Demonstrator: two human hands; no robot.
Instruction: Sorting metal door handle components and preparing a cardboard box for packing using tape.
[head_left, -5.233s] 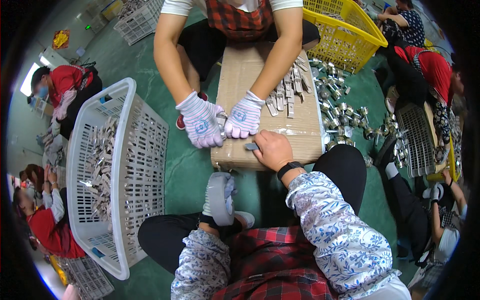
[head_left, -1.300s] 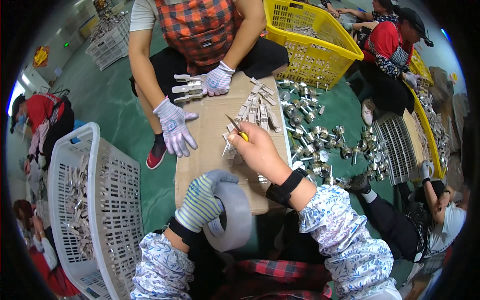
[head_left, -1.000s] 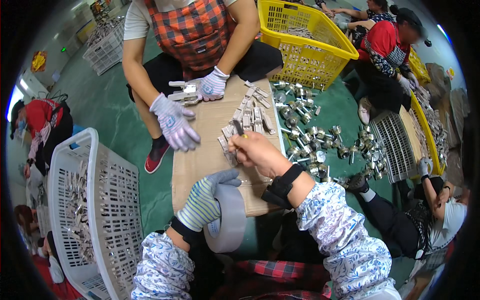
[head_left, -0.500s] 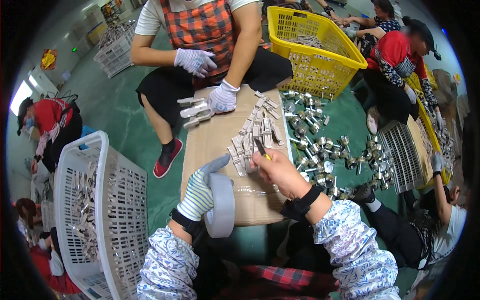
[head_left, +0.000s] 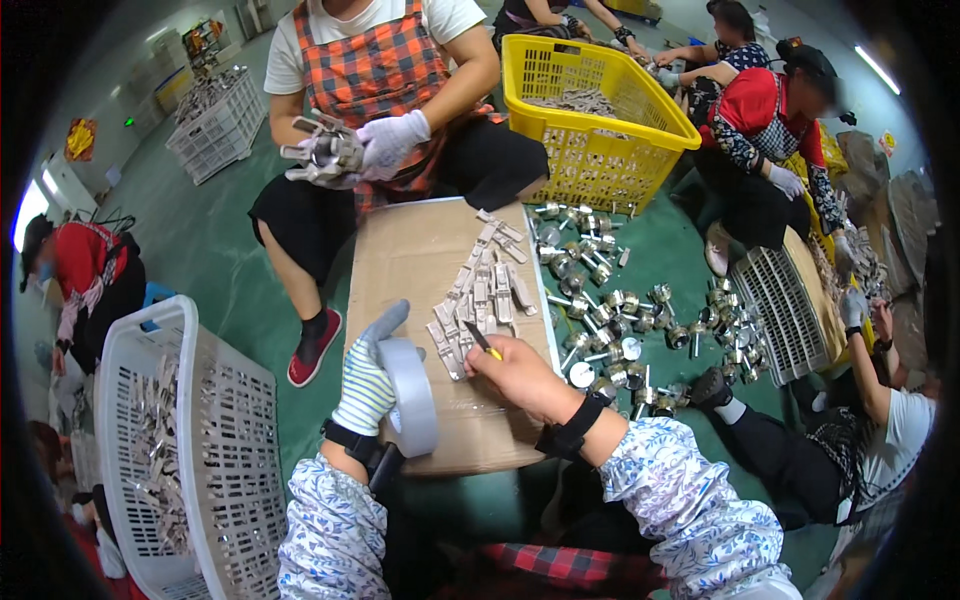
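Holding tape: the left hand [head_left: 366, 378], striped-gloved, curls loosely about the tape [head_left: 412, 405], one finger stretched past the rim; the roll stands on edge over the near left corner of the cardboard [head_left: 395, 250], resting or raised I can't tell.
Pinching knife: the right hand [head_left: 510, 368], bare, is closed on the small knife [head_left: 483, 342], dark blade toward the clips [head_left: 485, 285]; from here I can't tell if the tip touches.
Clip heap: a loose spread from mid-cardboard toward the far right corner.
Blade care: I'd pinch low on the handle and point the blade away from the glove.
Roll care: a firmer wrap would probably stop it tipping.
Right edge: metal parts [head_left: 631, 349] crowd the floor [head_left: 318, 420] alongside; the yellow basket [head_left: 590, 155] stands beyond the far right corner.
Far edge: a co-worker [head_left: 375, 65] sits there, so reaching past it looks tight.
Left side: best room for moving, I'd judge, with floor between cardboard and white basket [head_left: 240, 430].
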